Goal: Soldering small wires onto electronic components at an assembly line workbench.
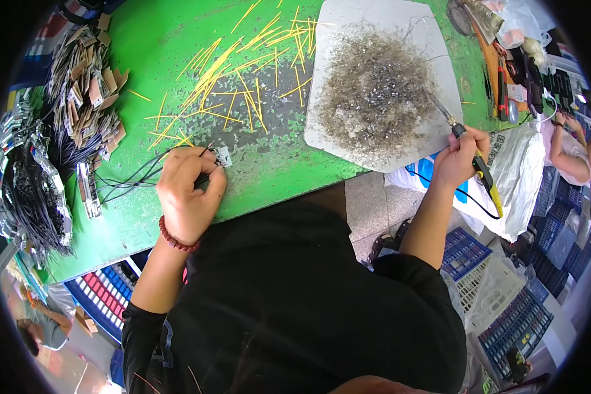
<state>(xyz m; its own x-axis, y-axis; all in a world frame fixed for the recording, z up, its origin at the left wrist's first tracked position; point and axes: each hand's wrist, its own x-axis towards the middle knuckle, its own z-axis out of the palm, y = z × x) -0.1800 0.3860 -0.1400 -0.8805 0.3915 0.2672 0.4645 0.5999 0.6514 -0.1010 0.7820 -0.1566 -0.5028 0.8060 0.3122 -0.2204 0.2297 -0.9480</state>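
Note:
My left hand [189, 187] rests near the front edge of the green table, fingers curled and pinching a thin black wire [136, 178]. Just beyond the fingertips lies a small silvery piece [224, 156]; whether the wire joins it I cannot tell. My right hand [463, 157] grips a soldering iron [485, 176] with a yellow and black handle. Its metal tip points up and left, at the right side of a dark, crumbly heap of grey residue with shiny bits [381, 92]. That heap covers much of a pale board [325, 141].
Many thin yellow sticks [210, 75] lie scattered over the green table [157, 33]. Bundled black wires with flat pieces [85, 92] and a second bundle [36, 177] crowd the left. Pliers-like tools [503, 88] lie far right. Beside me are a white sack [512, 171] and blue trays [463, 253].

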